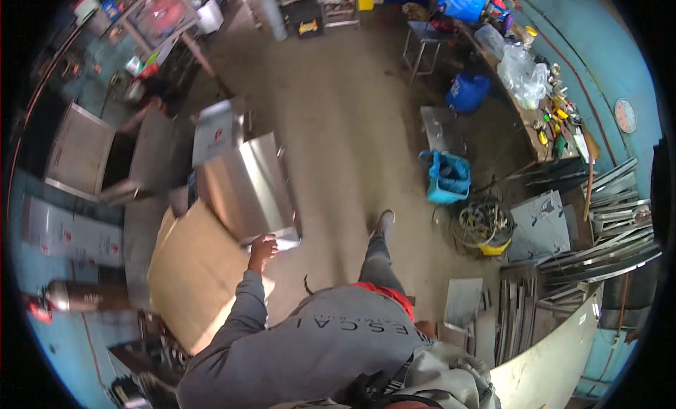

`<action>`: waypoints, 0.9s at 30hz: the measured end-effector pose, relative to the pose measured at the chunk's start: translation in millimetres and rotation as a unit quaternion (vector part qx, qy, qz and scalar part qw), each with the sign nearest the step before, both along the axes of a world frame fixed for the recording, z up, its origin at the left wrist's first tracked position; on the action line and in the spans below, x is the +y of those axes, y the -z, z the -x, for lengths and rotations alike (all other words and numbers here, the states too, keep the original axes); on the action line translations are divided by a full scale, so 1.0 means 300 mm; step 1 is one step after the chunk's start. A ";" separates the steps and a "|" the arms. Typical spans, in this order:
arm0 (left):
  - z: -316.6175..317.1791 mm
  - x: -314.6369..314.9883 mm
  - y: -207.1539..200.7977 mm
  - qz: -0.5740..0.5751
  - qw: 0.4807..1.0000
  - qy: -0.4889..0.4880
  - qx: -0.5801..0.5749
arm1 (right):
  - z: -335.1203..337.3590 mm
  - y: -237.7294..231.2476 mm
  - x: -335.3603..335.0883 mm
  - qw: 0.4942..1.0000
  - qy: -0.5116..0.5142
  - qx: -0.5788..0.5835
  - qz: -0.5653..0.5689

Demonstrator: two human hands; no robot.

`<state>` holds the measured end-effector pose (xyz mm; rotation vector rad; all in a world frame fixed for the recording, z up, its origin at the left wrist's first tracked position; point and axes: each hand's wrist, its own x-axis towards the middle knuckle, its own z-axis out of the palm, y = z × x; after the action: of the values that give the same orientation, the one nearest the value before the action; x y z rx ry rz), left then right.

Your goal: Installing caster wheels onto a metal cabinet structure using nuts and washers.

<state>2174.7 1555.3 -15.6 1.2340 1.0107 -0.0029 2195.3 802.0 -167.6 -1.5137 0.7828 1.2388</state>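
Note:
My left hand (pixel 263 253) is out in front, its fingers curled in, with nothing visible in them. It appears over the near edge of a shiny stainless steel box or cabinet (pixel 246 187); whether it touches the metal I cannot tell. Beside that forearm leans a large brown cardboard sheet (pixel 193 268). Only a small part of my right hand (pixel 427 329) shows beside my body on the right, and its fingers are hidden. One foot in a grey shoe (pixel 384 222) is forward on the concrete floor (pixel 331 141).
To the right are a blue plastic basket (pixel 448 178), coiled cables (pixel 486 226), a cluttered workbench (pixel 524 116) and stacked metal strips (pixel 612 226). A large metal sheet (pixel 549 352) stands close by at lower right. Steel cabinets (pixel 141 152) and a gas cylinder (pixel 91 296) stand left.

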 end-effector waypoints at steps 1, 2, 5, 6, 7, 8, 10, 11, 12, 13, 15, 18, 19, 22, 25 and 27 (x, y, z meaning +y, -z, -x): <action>-0.263 0.050 -0.012 -0.074 0.997 0.023 0.013 | -0.077 0.002 0.063 0.998 0.015 -0.051 0.023; -0.387 0.131 0.024 -0.071 0.997 0.005 0.035 | -0.237 -0.044 0.147 0.994 -0.014 -0.095 0.049; -0.845 0.276 0.107 -0.061 0.998 0.010 0.024 | -0.717 -0.036 0.281 0.971 -0.093 -0.211 0.063; -0.926 0.326 0.164 -0.036 0.999 0.018 0.024 | -0.931 0.022 0.320 0.970 -0.126 -0.205 0.038; -1.020 0.358 0.205 0.127 0.992 0.014 0.006 | -1.131 0.082 0.364 0.967 -0.148 -0.207 0.020; -1.126 0.398 0.247 0.286 0.958 0.007 -0.007 | -1.365 0.139 0.400 0.955 -0.188 -0.231 0.005; -1.375 0.401 0.293 0.327 0.941 0.074 0.054 | -1.901 0.230 0.464 0.870 -0.312 -0.380 -0.035; -1.450 0.413 0.299 0.281 0.948 0.083 0.123 | -2.239 0.234 0.537 0.768 -0.368 -0.517 -0.088; -1.598 0.431 0.217 0.214 0.950 0.112 0.199 | -2.498 0.239 0.702 0.886 -0.235 -0.399 0.008; -1.680 0.475 0.206 0.092 0.973 0.186 0.104 | -2.801 0.171 0.914 0.953 -0.052 -0.283 0.088; -1.854 0.574 0.242 0.062 0.965 0.254 0.024 | -3.321 0.077 0.971 0.874 -0.102 -0.460 0.117; -2.174 0.884 0.294 0.047 0.969 0.217 0.109 | -4.034 -0.228 1.573 0.882 -0.097 -0.460 0.044; -2.286 0.965 0.338 -0.030 0.959 0.246 0.135 | -4.182 -0.345 1.748 0.894 -0.019 -0.443 -0.058; -2.875 1.269 0.342 -0.335 0.772 0.492 0.223 | -4.635 -0.338 2.012 0.896 -0.001 -0.441 -0.040; -3.558 1.696 0.253 0.023 0.959 0.233 0.160 | -4.811 -0.001 1.986 0.746 -0.240 -0.621 0.020; -3.979 1.990 0.134 0.248 0.965 0.050 0.064 | -4.857 0.191 2.095 0.876 -0.030 -0.451 -0.167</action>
<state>3368.3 2152.5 -55.7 0.8294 0.9810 -0.3967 3652.3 1430.5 -224.8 -1.5897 -0.0994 0.5294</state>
